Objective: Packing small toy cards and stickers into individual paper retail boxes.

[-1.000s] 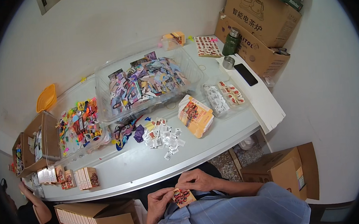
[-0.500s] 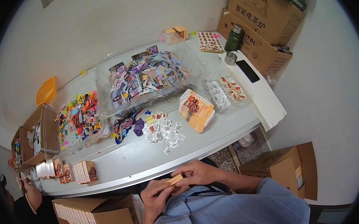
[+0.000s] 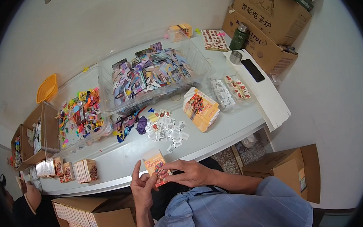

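Observation:
Just over the table's near edge, a small orange carton (image 3: 154, 164) with a colourful printed front is held upright, a pale flap sticking up at its top. My left hand (image 3: 142, 190) grips its left side with the thumb, index finger raised. The fingers of my right hand (image 3: 191, 172) close on the carton's right side and front. Beyond my hands lies a pile of small white sachets (image 3: 172, 135) beside a purple crumpled piece (image 3: 142, 125). To the right is a stack of flattened orange cartons (image 3: 202, 108).
A clear bin of picture cards (image 3: 150, 76) and another of bright trinkets (image 3: 81, 115) stand behind. Filled cartons (image 3: 87, 170) line the front left, above a cardboard box of packed cartons (image 3: 78, 219). A phone (image 3: 253, 70) and green flask (image 3: 239, 37) are right. Another person (image 3: 31, 206) sits left.
The small orange carton has come up and left, from close to my body to over the table edge, turning its printed front into view. Both hands moved with it.

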### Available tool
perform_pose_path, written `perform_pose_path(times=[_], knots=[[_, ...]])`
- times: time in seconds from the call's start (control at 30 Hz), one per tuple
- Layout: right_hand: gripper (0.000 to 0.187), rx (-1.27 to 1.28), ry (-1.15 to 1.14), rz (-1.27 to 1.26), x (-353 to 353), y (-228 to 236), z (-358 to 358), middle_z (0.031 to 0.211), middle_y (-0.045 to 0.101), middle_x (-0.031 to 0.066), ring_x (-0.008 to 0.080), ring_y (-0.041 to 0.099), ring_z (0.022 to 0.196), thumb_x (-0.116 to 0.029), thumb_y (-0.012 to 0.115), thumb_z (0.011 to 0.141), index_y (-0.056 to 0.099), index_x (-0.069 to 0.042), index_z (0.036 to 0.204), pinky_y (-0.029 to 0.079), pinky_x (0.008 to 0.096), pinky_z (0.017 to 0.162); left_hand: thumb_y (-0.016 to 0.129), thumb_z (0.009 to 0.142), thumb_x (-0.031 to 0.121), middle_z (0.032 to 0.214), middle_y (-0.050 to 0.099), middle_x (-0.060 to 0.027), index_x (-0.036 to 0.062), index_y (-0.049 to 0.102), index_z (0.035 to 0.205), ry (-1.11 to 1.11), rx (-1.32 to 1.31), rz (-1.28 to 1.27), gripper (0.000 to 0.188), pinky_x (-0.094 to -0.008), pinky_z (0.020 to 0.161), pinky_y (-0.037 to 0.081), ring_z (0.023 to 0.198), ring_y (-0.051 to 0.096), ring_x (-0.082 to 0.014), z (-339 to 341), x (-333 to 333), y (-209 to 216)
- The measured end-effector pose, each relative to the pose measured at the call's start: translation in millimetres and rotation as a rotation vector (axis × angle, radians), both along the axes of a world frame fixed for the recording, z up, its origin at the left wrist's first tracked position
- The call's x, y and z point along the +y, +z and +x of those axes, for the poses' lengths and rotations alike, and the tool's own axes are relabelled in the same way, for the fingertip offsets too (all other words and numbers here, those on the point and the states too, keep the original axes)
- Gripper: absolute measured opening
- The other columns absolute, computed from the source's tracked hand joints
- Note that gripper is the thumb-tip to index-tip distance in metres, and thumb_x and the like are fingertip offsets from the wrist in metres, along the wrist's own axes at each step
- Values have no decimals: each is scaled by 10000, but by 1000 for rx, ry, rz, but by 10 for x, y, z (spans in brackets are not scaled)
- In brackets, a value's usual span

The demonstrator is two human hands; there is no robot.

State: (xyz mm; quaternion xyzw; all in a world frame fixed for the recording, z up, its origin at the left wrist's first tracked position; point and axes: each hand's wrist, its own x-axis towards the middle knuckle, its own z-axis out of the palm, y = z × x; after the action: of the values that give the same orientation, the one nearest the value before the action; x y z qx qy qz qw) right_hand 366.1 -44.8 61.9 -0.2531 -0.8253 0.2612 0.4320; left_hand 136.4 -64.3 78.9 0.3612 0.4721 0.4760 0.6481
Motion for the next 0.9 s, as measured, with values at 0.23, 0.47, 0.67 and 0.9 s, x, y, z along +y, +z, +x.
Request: perform_pose_path(times=[0.23,0.47,0.67,0.9], knots=[[351,83,69,-262,-19,-29,-1,1384,552,138,302,617,1167,3,698,859,666,-101,1193,530,379,977,763,817,-84,952,715,-121,34,285,1535,-177,141,79,870,-243,698,539,798,690,-135,-107,212,-6],[316,143,3,-530,121,-195,-64,1312,583,131,269,566,1227,-7,683,891,662,-55,1202,464,363,1031,758,826,-76,1052,715,-173,32,326,1433,-112,258,171,753,-280,766,569,868,699,-166,-98,398,-310],[321,116,15,-586,246,-213,-197,1276,606,136,266,570,1224,-18,700,876,658,-33,1194,463,361,1026,735,877,-30,1107,703,-173,23,404,1429,21,300,277,647,-282,743,579,897,691,-173,-137,487,-593],[213,70,-157,-362,745,188,-169,1042,691,113,183,663,847,-15,722,860,684,-20,1069,545,289,754,694,915,-15,1178,675,-167,35,413,1449,215,230,320,605,-264,710,569,929,683,-169,-338,620,-702]])
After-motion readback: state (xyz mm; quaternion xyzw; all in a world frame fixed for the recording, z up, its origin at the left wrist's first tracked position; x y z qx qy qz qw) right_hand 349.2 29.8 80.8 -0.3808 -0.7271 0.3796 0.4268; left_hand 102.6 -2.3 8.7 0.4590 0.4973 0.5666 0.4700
